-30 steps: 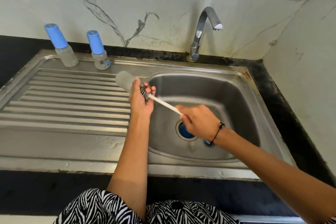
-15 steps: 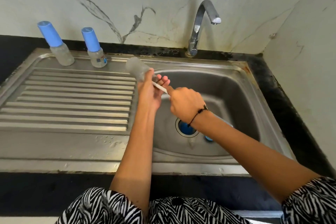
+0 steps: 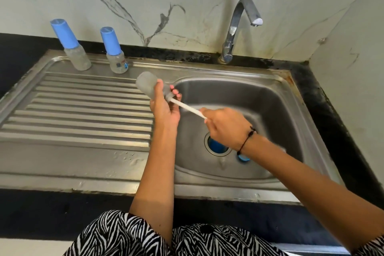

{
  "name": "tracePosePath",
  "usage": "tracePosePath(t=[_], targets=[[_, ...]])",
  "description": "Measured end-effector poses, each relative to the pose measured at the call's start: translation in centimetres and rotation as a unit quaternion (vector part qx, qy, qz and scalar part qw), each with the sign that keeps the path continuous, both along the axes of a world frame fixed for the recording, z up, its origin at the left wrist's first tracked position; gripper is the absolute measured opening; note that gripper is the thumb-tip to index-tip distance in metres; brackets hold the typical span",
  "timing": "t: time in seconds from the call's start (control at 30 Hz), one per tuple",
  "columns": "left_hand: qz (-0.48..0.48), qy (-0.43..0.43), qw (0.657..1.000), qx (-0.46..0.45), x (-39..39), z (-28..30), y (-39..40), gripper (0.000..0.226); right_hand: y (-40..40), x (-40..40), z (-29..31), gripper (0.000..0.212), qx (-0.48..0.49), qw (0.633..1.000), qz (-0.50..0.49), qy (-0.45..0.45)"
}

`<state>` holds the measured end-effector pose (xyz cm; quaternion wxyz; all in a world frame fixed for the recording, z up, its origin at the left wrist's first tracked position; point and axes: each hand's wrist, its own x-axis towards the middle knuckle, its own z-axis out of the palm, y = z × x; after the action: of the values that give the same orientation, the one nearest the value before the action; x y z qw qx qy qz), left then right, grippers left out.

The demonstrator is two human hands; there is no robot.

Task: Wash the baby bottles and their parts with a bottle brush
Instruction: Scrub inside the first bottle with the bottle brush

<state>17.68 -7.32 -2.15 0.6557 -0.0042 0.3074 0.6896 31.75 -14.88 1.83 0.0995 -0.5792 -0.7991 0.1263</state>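
Note:
My left hand (image 3: 164,108) grips a clear baby bottle (image 3: 146,83) tilted over the left edge of the sink basin, its base pointing up and left. My right hand (image 3: 226,127) holds the white handle of the bottle brush (image 3: 187,107), whose bristle head is inside the bottle's mouth and hidden. Two capped bottles stand at the back of the drainboard, a taller one (image 3: 71,48) and a shorter one (image 3: 115,52), each with a blue cap. A blue part (image 3: 243,158) lies in the basin under my right wrist.
The steel sink basin (image 3: 270,110) has a drain (image 3: 217,145) showing blue inside. The ribbed drainboard (image 3: 72,114) stretches to the left. A chrome tap (image 3: 236,27), with no water running, stands behind the basin. Marble walls close in at the back and right.
My right hand has pulled back to the right, drawing more of the brush handle out of the bottle. The bottle and my left hand stay at about the same spot.

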Motion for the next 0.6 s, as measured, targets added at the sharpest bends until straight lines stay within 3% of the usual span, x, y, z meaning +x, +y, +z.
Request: tracePosePath(t=[0.07, 0.13, 0.23, 0.33, 0.4, 0.47, 0.53, 0.6], targets=[[0.017, -0.003, 1.000, -0.011, -0.5, 0.0, 0.4, 0.019, -0.8, 0.1, -0.2, 0.045, 0.128, 0.979, 0.018, -0.159], [0.016, -0.005, 1.000, -0.012, -0.5, 0.3, 0.8, 0.019, -1.4, 0.2, -0.6, 0.046, 0.127, 0.966, -0.002, -0.227], [0.005, 0.059, 0.998, -0.014, 0.4, 1.0, 0.6, 0.020, -0.1, 0.1, -2.3, 0.045, 0.166, 0.953, -0.043, -0.251], [0.006, 0.094, 0.996, -0.004, 1.1, 1.2, 0.7, 0.037, -0.5, -1.0, -1.2, 0.043, 0.128, 0.951, -0.062, -0.276], [0.002, 0.108, 0.994, -0.003, 1.2, 1.0, 0.7, 0.036, -0.1, -1.2, -1.2, 0.030, 0.049, 0.987, -0.071, -0.135], [-0.008, 0.086, 0.996, 0.001, 1.3, 0.9, 0.4, 0.029, 0.8, -1.1, -0.9, 0.014, -0.062, 0.995, -0.072, 0.037], [-0.010, 0.046, 0.999, 0.016, 1.4, 1.0, 0.0, 0.024, 1.3, -0.6, 0.1, 0.027, -0.127, 0.974, -0.061, 0.179], [-0.001, 0.002, 0.999, 0.037, 1.2, 0.9, 0.0, 0.024, 1.4, 0.4, 0.9, 0.022, -0.242, 0.917, -0.090, 0.305]])
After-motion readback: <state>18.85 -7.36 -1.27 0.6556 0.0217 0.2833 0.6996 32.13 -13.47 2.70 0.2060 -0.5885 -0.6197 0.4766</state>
